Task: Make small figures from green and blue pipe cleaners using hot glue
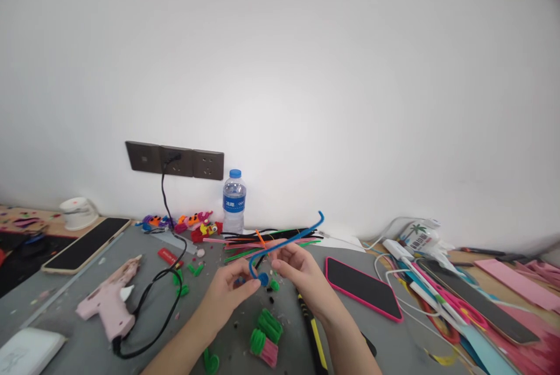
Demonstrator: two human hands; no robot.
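A blue pipe cleaner [286, 243] has a small tight coil at its lower end, and its long strand slants up to the right. My left hand [231, 288] pinches it beside the coil between thumb and fingers. With bent fingers, my right hand [298, 269] is closed about the strand, which crosses in front of its fingertips; the exact contact is partly hidden. Below the hands lie a folded green pipe-cleaner bundle [270, 325] and a green and pink one [263, 347]. A yellow and black utility knife [313, 337] lies beside my right forearm.
On the left rests a pink glue gun [109, 299] with its black cord. Behind are a water bottle [234, 203], colourful pipe-cleaner figures [192, 223] and loose pipe cleaners [236, 239]. A pink-edged phone [363, 288], white cables and pink scissors [468, 312] lie right.
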